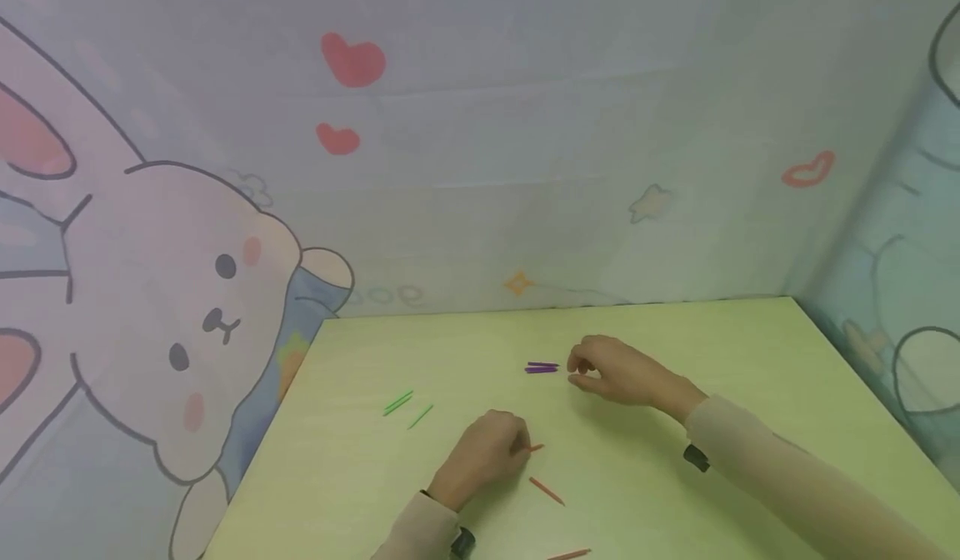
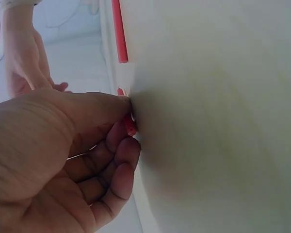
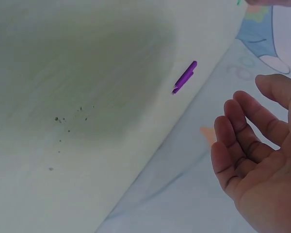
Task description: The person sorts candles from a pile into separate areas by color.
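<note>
My left hand (image 1: 486, 452) pinches a red colored pencil (image 2: 130, 125) between thumb and fingers, low over the table. In the head view, the end of this pencil sticks out to the right of the fingertips. A second red pencil (image 1: 547, 491) lies just to the right of that hand. My right hand (image 1: 626, 372) hovers at the back of the table with loosely bent fingers and nothing in its grasp. Left of its fingertips, a small group of purple pencils (image 1: 542, 369) lies close together; the right wrist view shows purple pencils (image 3: 185, 76) apart from the hand.
Several green pencils (image 1: 398, 402) lie on the left part of the pale yellow-green table (image 1: 337, 477). Another red pencil (image 1: 570, 555) is at the bottom edge of the head view. A printed cloth (image 1: 480, 143) with hearts and a rabbit hangs behind the table. Dark specks (image 3: 58, 119) dot the tabletop.
</note>
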Demonstrator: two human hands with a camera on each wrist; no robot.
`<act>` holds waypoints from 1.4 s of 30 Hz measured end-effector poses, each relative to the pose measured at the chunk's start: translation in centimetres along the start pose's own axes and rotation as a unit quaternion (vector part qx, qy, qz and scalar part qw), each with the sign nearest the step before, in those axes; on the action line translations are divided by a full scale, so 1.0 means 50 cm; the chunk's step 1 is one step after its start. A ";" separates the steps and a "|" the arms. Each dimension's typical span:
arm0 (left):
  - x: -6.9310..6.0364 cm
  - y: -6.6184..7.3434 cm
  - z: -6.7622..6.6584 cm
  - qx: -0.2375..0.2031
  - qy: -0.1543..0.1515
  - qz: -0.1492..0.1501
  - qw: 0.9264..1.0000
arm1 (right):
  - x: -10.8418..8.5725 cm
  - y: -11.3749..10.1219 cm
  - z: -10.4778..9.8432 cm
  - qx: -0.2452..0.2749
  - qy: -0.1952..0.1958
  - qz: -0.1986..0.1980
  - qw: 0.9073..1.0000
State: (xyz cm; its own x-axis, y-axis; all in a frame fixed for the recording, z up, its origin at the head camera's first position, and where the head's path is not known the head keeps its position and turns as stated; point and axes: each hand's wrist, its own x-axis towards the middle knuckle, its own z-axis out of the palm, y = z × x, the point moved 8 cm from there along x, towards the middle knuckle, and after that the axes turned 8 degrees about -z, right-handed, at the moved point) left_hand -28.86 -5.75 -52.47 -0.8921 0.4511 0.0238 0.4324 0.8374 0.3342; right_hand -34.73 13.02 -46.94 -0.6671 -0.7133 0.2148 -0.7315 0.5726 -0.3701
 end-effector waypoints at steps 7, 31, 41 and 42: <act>0.005 -0.005 0.003 0.003 -0.007 0.000 1.000 | -0.043 -0.044 0.012 0.017 0.002 -0.019 1.000; 0.002 0.005 -0.002 0.002 0.000 0.015 1.000 | -0.155 -0.241 0.166 0.043 -0.072 -0.140 0.987; 0.002 0.004 0.000 0.001 0.013 0.036 0.999 | -0.164 -0.251 0.178 0.010 -0.051 -0.161 0.986; 0.002 0.008 -0.006 -0.002 0.003 0.025 1.000 | -0.164 -0.252 0.178 0.011 -0.051 -0.160 0.986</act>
State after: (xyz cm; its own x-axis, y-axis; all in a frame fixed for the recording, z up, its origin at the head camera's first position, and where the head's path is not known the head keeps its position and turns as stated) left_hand -28.80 -5.47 -52.06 -0.8702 0.4904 0.0469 0.4759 0.8123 0.3371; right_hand -18.79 8.06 -52.10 -0.3840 -0.8935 0.2327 -0.8985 0.3034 -0.3173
